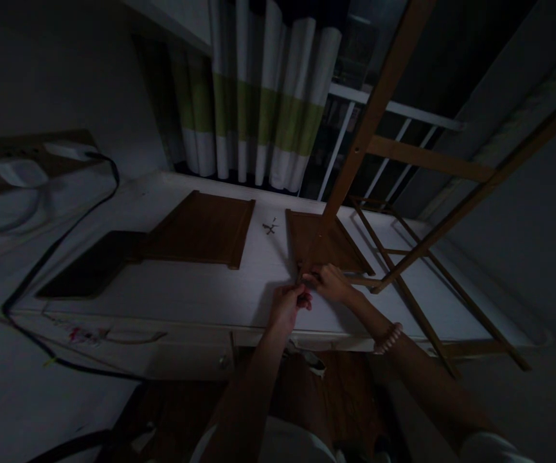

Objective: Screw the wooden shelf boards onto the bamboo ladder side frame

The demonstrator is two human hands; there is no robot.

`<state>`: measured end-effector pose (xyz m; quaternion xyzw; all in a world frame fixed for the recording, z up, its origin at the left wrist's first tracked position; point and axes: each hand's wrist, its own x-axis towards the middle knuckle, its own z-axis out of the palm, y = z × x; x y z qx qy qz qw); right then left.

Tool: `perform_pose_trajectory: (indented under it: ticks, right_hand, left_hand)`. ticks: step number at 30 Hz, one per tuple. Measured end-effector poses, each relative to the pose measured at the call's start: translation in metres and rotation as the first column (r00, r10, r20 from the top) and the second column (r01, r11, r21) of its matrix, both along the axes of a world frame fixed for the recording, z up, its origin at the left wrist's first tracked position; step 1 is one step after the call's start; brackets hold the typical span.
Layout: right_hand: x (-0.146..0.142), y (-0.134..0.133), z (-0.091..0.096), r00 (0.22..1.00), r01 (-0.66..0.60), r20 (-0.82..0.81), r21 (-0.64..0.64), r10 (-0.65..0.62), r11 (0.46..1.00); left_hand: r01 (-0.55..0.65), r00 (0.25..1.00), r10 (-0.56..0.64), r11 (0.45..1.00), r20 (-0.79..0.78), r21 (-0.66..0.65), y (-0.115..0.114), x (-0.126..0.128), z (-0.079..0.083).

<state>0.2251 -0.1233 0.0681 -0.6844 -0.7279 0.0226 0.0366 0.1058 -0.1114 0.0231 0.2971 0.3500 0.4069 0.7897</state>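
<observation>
My left hand (286, 307) is closed around a small tool with a red handle (305, 299), held at the foot of a slanted wooden frame leg (355, 151). My right hand (328, 281), with a bead bracelet (387, 338) on its wrist, pinches the bottom end of that leg where it meets a brown wooden panel (328, 244) lying on the white desk (200, 289). What the right fingers pinch besides the leg is too dark to make out.
A second brown panel (200, 228) lies flat to the left, with small screws (270, 226) between the panels. A dark flat slab (89, 263) and a black cable (56, 247) sit far left. A wooden ladder-like frame (427, 283) rests on the right. Striped curtains (258, 96) hang behind.
</observation>
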Motion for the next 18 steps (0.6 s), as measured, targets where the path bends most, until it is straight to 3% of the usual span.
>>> perform_pose_trajectory:
  ticks: [8, 18]
  right_hand:
    - [0.0, 0.0, -0.002, 1.0, 0.011, 0.013, -0.009, -0.011, 1.0]
    - [0.001, 0.0, -0.001, 1.0, 0.005, -0.001, 0.009, -0.005, 1.0]
  left_hand:
    - [-0.066, 0.997, 0.064, 0.997, -0.037, -0.041, 0.001, 0.002, -0.001]
    - [-0.209, 0.971, 0.211, 0.977, -0.111, 0.035, -0.007, 0.018, 0.003]
